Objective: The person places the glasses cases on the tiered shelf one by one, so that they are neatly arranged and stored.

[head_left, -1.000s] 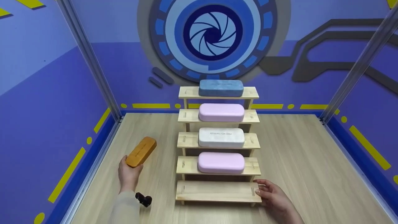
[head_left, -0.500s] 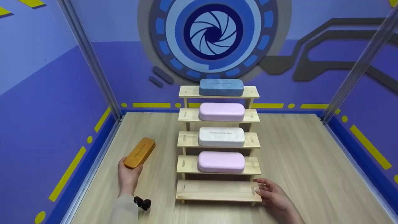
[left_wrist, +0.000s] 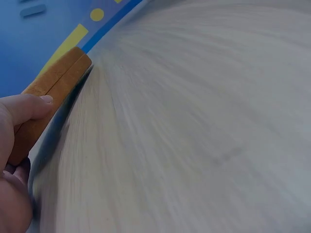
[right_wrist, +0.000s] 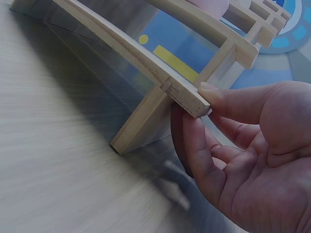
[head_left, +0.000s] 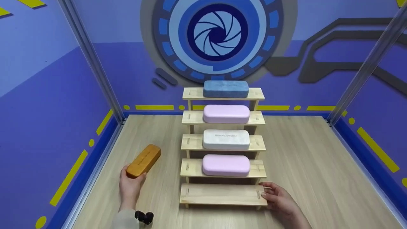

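My left hand (head_left: 129,187) grips the near end of an orange-brown glasses case (head_left: 144,160) left of the stepped wooden rack (head_left: 222,194). In the left wrist view the thumb lies along the side of the case (left_wrist: 60,80), and a dark shadow shows beneath it. My right hand (head_left: 283,202) pinches the right end of the rack's lowest shelf. The right wrist view shows the thumb on top of the shelf end (right_wrist: 187,97) and fingers curled below. On the higher shelves sit a blue case (head_left: 226,89), two pink cases (head_left: 226,165) and a white case (head_left: 226,140).
Blue-purple panels (head_left: 127,73) with yellow marks wall in the wooden tabletop (head_left: 302,152) at the back and sides. Metal posts (head_left: 359,70) stand at the back corners. A small black device (head_left: 144,217) sits by the left cuff.
My left hand has drawn back slightly toward the near edge with the orange-brown glasses case in it. The right hand keeps its place on the lowest shelf.
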The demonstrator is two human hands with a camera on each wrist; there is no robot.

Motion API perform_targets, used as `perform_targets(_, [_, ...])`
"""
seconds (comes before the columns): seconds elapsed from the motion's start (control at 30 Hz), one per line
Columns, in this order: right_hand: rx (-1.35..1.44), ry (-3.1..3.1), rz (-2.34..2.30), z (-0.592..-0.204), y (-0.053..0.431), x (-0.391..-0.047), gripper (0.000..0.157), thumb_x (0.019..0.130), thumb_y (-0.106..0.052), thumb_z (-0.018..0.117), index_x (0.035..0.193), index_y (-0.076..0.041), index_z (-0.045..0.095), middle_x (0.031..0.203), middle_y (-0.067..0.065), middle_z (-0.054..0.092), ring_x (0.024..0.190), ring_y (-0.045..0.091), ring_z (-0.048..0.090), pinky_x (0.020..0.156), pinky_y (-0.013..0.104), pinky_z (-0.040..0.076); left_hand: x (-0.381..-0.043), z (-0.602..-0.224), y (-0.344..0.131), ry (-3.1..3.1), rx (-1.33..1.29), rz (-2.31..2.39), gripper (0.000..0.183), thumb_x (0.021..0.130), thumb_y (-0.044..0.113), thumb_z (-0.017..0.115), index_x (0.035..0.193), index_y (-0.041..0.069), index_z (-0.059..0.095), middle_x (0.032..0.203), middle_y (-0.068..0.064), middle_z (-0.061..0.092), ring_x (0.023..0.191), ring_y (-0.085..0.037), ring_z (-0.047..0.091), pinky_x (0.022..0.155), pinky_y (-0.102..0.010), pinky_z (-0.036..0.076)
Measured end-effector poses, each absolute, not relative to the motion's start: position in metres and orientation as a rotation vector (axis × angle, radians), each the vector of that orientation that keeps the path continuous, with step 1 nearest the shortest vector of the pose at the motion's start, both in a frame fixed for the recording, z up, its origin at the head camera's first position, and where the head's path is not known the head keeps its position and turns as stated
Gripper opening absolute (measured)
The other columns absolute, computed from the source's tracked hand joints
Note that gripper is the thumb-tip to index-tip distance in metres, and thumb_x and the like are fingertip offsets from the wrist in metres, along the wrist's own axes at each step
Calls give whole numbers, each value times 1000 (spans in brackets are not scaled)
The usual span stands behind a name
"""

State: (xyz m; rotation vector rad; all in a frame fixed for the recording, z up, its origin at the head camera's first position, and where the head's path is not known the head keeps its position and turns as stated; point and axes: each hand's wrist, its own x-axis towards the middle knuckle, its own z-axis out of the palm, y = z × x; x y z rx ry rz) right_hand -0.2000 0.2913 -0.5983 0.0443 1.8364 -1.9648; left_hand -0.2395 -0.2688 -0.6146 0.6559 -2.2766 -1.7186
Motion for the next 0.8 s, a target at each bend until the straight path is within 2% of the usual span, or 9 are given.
perform_targets(0.37, [80, 1851, -1966, -597, 289, -201, 55, 98, -12, 67, 143, 7, 42, 111, 0, 71, 95, 13, 72, 80, 30, 62, -218, -601, -257, -2267, 625, -1759, 94, 86, 12, 82, 161, 5, 25, 164, -26, 32, 150, -44, 34, 124, -56, 28])
perform_targets(0.63, [56, 1817, -1983, -597, 289, -200, 49, 99, -12, 66, 140, 3, 45, 110, -1, 71, 94, 12, 72, 80, 30, 61, -186, -582, -242, -2187, 659, -1831, 96, 82, 7, 85, 159, 6, 28, 163, -24, 33, 149, -42, 36, 121, -53, 35])
perform_targets(0.8, [77, 1820, -1975, -596, 288, -201, 52, 99, -12, 66, 141, 5, 43, 110, 0, 70, 94, 13, 72, 80, 31, 62, -167, -569, -229, -2122, 733, -1891, 100, 80, 5, 86, 161, 8, 27, 168, -21, 26, 154, -41, 29, 124, -54, 30])
